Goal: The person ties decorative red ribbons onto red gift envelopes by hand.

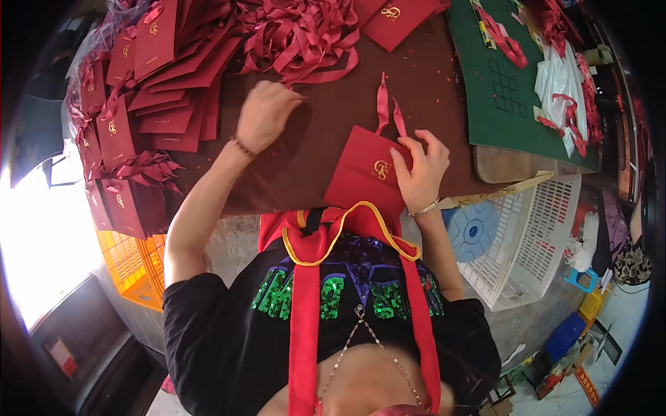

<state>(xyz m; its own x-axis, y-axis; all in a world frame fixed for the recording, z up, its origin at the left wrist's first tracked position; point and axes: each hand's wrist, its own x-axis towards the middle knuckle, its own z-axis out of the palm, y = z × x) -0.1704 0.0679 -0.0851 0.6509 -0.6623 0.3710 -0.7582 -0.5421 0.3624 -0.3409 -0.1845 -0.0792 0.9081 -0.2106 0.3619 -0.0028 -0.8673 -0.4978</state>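
Observation:
A flat dark red gift bag with a gold emblem lies near the table's front edge, its bottom close to my apron. Two ends of a red ribbon stick out from its top. My right hand grips the bag's right side, thumb on the front and fingers curled by the upper corner. My left hand is above the table, just below a heap of loose red ribbons. Its fingers are bent and smeared by motion, so whether they hold anything cannot be made out.
Stacks of red bags fill the table's left side. Another red bag lies at the back. A green board on the right carries ribbon pieces and a white plastic bag. Below stand an orange crate and a white crate.

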